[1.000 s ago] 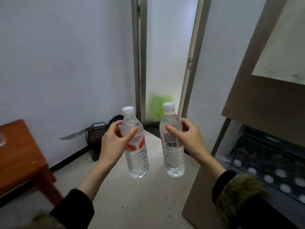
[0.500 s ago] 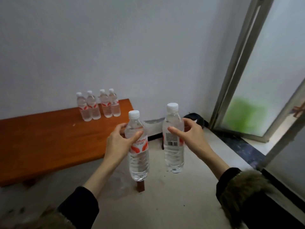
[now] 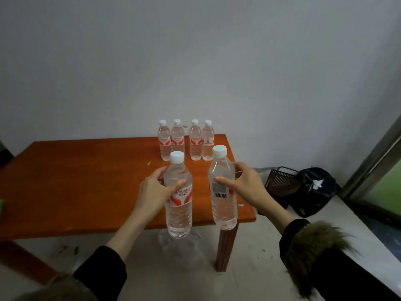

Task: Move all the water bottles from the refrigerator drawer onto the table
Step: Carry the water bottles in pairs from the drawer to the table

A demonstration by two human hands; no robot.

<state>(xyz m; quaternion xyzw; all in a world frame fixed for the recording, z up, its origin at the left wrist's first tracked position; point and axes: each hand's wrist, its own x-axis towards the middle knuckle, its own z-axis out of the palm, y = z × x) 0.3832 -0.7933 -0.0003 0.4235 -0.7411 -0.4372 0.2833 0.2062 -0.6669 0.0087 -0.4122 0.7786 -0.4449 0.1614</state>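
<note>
My left hand (image 3: 154, 193) grips a clear water bottle (image 3: 178, 210) with a white cap and a red label, held upright in the air over the near edge of the orange-brown table (image 3: 82, 181). My right hand (image 3: 245, 185) grips a second upright bottle (image 3: 223, 205), its barcode facing me, above the table's near right corner. Several bottles of the same kind (image 3: 186, 140) stand in a row at the table's far right edge, against the wall. The refrigerator drawer is out of view.
A dark wire basket (image 3: 282, 181) and a black bag (image 3: 314, 190) lie on the floor to the right of the table. A door frame with green behind it (image 3: 382, 170) stands at far right. The table's wooden leg (image 3: 225, 248) is below the right bottle.
The view has swung left from the refrigerator and doorway to the table. Both hands still carry their bottles, now over the table's near edge.
</note>
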